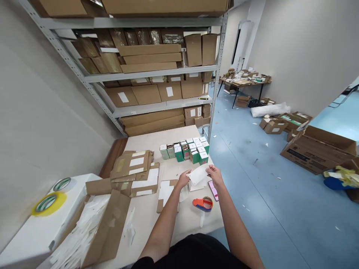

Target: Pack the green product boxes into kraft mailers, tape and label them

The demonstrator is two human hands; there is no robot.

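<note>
Between both hands a white sheet of paper (198, 174) is held up above the table, tilted toward me. My left hand (184, 179) pinches its left edge, and my right hand (214, 174) grips its right end. More white paper (197, 186) lies directly beneath it. Nearest to my right forearm is a phone (213, 189) with a pink screen. An orange and blue tape dispenser (203, 204) rests in front of me. Beyond the hands stand several small green and white boxes (183, 150) in a cluster, some with open tops.
Flattened cardboard (126, 166) is piled on the left of the table, with another cardboard piece (164, 194) nearer. An open carton (112, 228) of white papers stands at lower left beside yellow tape (49, 203). A shelf rack (151, 71) of cartons rises behind. Boxes (316, 149) sit on the right floor.
</note>
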